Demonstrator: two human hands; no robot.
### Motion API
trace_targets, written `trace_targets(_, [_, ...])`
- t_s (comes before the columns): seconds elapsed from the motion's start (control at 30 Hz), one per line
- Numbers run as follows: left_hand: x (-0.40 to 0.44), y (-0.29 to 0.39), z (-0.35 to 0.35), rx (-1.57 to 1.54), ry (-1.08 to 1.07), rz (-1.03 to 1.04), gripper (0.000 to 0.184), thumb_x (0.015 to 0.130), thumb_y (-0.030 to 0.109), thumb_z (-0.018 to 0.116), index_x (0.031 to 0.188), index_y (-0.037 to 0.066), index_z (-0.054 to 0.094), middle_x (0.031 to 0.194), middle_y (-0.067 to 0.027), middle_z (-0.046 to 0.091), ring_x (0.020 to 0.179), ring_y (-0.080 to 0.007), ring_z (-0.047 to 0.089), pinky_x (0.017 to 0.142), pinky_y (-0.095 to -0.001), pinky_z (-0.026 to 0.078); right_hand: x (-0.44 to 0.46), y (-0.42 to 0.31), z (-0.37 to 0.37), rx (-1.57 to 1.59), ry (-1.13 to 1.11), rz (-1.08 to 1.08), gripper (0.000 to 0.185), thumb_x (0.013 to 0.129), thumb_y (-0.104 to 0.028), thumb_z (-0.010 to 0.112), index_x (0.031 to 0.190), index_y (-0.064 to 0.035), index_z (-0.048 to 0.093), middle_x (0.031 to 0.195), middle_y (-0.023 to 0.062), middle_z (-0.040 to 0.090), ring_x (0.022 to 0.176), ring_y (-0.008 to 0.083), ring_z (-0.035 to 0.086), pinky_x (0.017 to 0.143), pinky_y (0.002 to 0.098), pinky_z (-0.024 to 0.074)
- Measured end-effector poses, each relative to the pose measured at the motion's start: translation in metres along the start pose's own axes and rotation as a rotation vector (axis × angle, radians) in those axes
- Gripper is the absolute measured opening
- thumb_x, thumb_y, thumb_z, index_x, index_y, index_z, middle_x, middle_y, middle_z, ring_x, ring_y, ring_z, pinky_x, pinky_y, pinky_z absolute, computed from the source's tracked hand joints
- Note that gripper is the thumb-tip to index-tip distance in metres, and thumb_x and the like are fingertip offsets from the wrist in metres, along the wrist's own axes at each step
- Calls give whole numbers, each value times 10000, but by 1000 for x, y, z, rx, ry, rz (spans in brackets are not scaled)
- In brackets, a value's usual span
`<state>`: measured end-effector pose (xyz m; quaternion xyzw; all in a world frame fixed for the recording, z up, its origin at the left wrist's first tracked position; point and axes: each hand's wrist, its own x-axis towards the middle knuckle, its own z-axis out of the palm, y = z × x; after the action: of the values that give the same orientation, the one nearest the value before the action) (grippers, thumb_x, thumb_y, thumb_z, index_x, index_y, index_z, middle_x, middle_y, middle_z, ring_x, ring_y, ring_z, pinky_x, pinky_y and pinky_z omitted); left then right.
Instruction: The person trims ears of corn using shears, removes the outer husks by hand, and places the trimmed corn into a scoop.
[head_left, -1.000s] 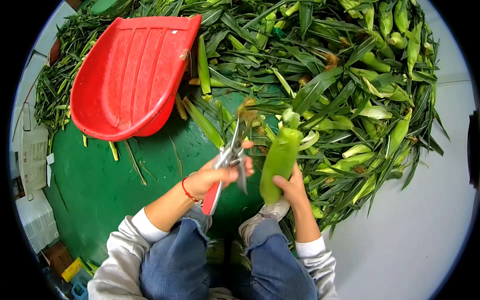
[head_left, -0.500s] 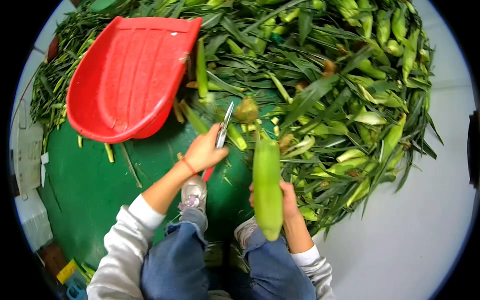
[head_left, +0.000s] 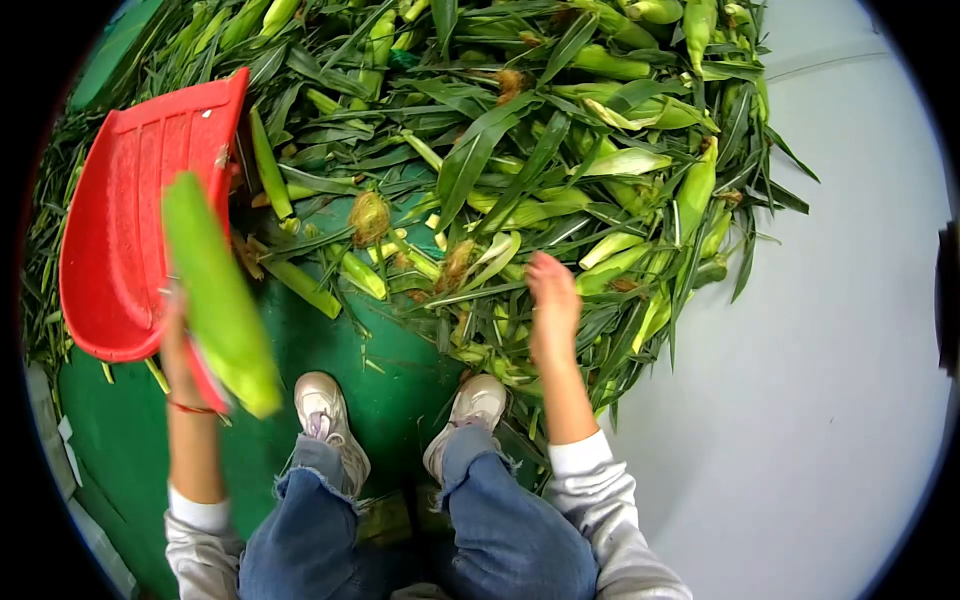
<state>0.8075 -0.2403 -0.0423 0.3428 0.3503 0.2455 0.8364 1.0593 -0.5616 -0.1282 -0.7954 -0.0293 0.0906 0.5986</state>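
Left hand (head_left: 176, 350) wrapped round red-handled pruning shears (head_left: 206, 378), corn ear right across it

So the fingers look curled around the shears, with a red handle showing by the palm. A green unhusked ear of corn (head_left: 222, 300) sits in front of that hand, slanting from upper left to lower right and a bit blurry. Honestly can't tell whether the fingers are pinching the ear too, since it hides most of them. Its upper end overlaps the side of a red plastic scoop (head_left: 140, 210) in the view

Red cord bracelet (head_left: 190, 408) on that wrist. Right hand (head_left: 555, 310) is well apart from all this, nothing in it, fingers pretty straight and pointing up the view, against the near edge of a big pile of corn ears and leaves (head_left: 490, 115). Can't tell if it's touching any

A brown tuft of corn silk (head_left: 369, 218) lies between the scoop and the right hand, with cut green pieces around it. Below that it's green floor (head_left: 120, 430), two white sneakers (head_left: 325, 410) and frayed blue jeans (head_left: 510, 530). Pale grey surface (head_left: 800, 300) off to the right of the pile
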Motion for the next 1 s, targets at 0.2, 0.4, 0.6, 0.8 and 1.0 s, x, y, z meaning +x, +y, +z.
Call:
trace_targets(0.2, [143, 125, -117, -4, 192, -211, 379, 842, 295, 649, 1143, 86, 551, 1075, -92, 617, 994, -234, 591, 835, -383, 509, 49, 73, -96, -198, 531, 165, 407, 863, -236, 625, 1124, -14, 405, 905, 48, 477, 781, 156, 465, 723, 285, 409])
trace_targets(0.4, [202, 120, -194, 441, 401, -232, 247, 830, 307, 628, 970, 131, 525, 773, -45, 542, 492, -155, 520, 444, -299, 453, 87, 106, -106, -206, 473, -28, 653, 768, -239, 746, 1271, 7, 409, 1254, 167, 502, 1060, 272, 524, 926, 403, 413])
trace_targets(0.6, [40, 79, -52, 1690, 95, 340, 459, 721, 202, 716, 1081, 45, 478, 863, -94, 551, 778, -230, 550, 697, -374, 446, -10, 22, -87, 596, 41, 446, 478, 872, -229, 598, 1277, -50, 416, 1197, 139, 537, 1046, 262, 557, 891, 414, 485])
trace_targets(0.8, [22, 29, -62, 2296, -62, 890, 332, 756, 93, 562, 1078, 44, 495, 815, -93, 529, 758, -257, 550, 692, -376, 424, -70, -33, -1, 1167, -293, 453, 573, 738, -143, 649, 1274, -84, 457, 1288, 99, 491, 1217, 280, 438, 1062, 453, 338])
trace_targets(1.0, [1, 89, -145, 2367, -606, 899, 231, 751, 109, 525, 973, 44, 527, 790, -72, 517, 744, -233, 535, 693, -359, 423, -103, -40, -7, 1076, -464, 420, 694, 676, -90, 678, 1310, -77, 397, 1302, 91, 453, 1240, 312, 414, 1041, 473, 362])
